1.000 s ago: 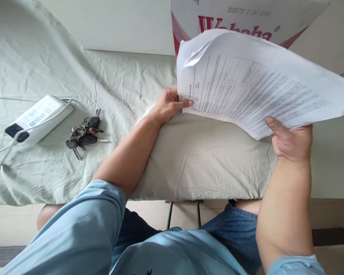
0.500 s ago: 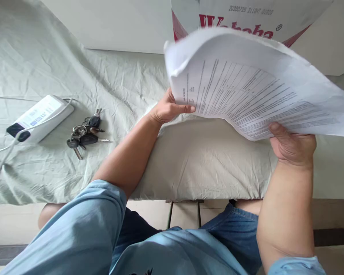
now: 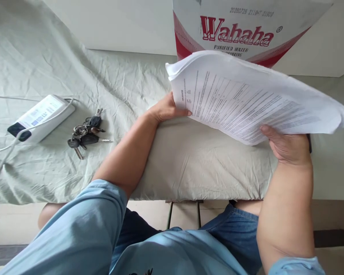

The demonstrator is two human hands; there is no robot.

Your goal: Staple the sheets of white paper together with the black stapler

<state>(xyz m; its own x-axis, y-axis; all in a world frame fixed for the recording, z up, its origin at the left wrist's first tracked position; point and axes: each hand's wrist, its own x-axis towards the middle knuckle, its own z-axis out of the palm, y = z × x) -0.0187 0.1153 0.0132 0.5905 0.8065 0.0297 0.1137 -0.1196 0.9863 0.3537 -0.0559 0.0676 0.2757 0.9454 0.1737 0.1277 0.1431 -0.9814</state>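
Note:
A stack of printed paper sheets (image 3: 232,99) is held up above the cloth-covered surface, bowed along its length with its far edge curving upward. My left hand (image 3: 172,108) grips its left end, thumb lying over the printed face and the other fingers hidden behind. At the near right edge, my right hand (image 3: 289,143) clasps the stack, its thumb on top of the text and its fingers underneath, out of sight. The print is too small to read.
A white and red Wahaha water carton (image 3: 237,30) stands behind the papers. To the left, a bunch of keys (image 3: 87,133) lies on the pale green cloth (image 3: 126,84), beside a white device (image 3: 43,116) with a cable. A small dark object (image 3: 309,143) shows behind my right hand.
The paper stack's far edge has come down toward me, showing more of the carton's lettering. Its right end has curled in, and my right hand has shifted slightly left.

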